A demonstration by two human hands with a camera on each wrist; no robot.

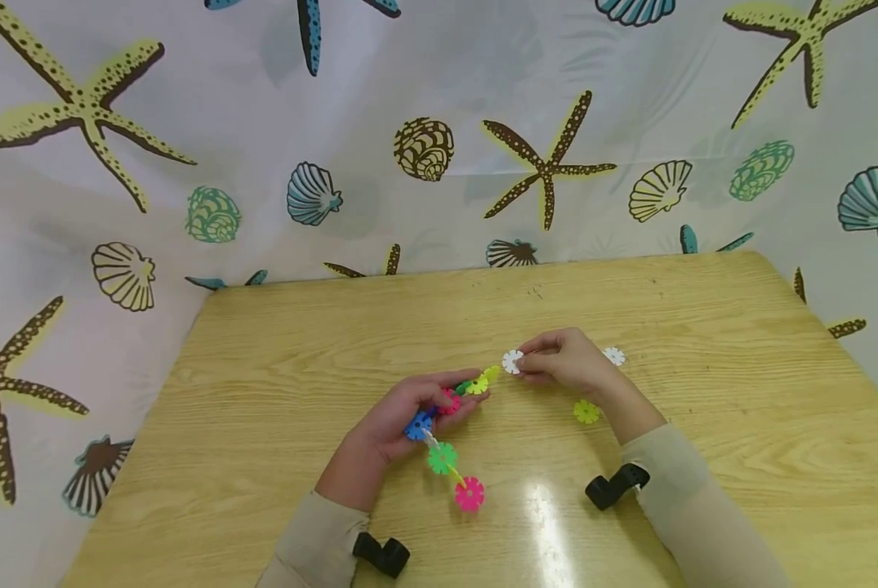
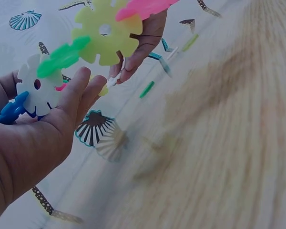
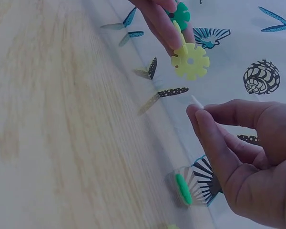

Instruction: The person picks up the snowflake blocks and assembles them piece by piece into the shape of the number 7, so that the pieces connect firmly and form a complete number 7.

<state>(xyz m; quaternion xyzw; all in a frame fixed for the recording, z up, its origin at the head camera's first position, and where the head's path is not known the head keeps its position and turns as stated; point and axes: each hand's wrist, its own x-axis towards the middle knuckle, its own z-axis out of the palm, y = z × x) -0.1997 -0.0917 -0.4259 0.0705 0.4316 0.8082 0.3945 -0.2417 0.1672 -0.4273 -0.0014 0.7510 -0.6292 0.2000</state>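
Now the left hand (image 1: 398, 420) holds a chain (image 1: 449, 433) of flower discs just above the desk (image 1: 299, 351). Close by, the right hand (image 1: 567, 363) pinches a white disc (image 1: 512, 361). I think its slot must line up with the chain's yellow end.

Two loose discs, a white disc (image 1: 614, 356) and a yellow-green disc (image 1: 586, 412), lie just beside the right hand (image 1: 567, 363); the far surface (image 1: 409, 318) (toward the curtain (image 1: 424, 122)) lies open.
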